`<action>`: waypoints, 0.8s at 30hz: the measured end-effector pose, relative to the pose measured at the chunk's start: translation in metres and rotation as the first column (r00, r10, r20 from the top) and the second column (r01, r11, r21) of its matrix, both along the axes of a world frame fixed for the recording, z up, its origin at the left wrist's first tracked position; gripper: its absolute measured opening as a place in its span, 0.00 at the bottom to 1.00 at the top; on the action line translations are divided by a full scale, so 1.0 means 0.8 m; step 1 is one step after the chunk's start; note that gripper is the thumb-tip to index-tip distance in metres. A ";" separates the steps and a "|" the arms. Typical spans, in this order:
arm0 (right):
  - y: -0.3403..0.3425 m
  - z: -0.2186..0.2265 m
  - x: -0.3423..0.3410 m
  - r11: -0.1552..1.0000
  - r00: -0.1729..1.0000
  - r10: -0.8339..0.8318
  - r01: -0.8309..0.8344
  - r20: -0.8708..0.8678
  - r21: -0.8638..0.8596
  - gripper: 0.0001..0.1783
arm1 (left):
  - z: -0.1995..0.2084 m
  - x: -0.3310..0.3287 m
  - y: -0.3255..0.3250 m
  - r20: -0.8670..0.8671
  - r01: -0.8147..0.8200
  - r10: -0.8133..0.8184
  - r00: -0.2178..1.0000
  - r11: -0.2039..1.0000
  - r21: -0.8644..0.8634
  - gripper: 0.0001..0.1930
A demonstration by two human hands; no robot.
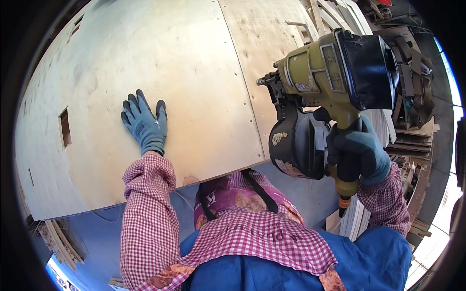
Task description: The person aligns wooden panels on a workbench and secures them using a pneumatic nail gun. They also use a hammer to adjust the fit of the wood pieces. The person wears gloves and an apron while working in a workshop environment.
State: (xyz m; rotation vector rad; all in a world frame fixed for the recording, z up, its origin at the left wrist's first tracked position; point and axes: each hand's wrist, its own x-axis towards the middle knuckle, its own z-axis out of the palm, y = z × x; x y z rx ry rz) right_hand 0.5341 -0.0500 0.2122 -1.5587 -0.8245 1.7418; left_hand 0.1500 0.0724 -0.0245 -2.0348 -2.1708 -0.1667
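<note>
My right hand (361, 150), in a blue and black work glove, is wrapped round the handle of a coil nail gun (315, 72). The tool has an olive-yellow body, a black end cap and a round black magazine, and its nose points left over the plywood. Flat on a large pale plywood sheet (194, 97) lies my gloved left hand (146, 121), fingers spread and holding nothing. A seam between two sheets runs to the right of that hand, with small nail marks along it.
A rectangular cutout (65, 128) pierces the plywood at the left. Cardboard scraps (412, 72) are heaped at the far right, with stacked boards (410, 145) below them. More wood strips (60, 242) lie at the lower left. The sheet's near edge is just before my apron (262, 237).
</note>
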 end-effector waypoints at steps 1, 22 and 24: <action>0.004 -0.003 0.005 1.000 1.000 -0.022 0.023 -0.022 0.021 0.14 | 0.001 -0.001 -0.001 -0.001 -0.002 0.002 1.000 1.000 0.003 0.37; 0.017 0.000 0.020 0.997 0.999 0.035 -0.037 0.021 0.069 0.23 | 0.003 -0.002 0.003 0.002 0.013 -0.013 1.000 1.000 0.023 0.37; 0.017 0.014 0.015 0.999 0.998 0.054 -0.054 0.012 -0.001 0.23 | 0.005 -0.002 -0.002 0.014 0.014 -0.014 1.000 1.000 0.016 0.37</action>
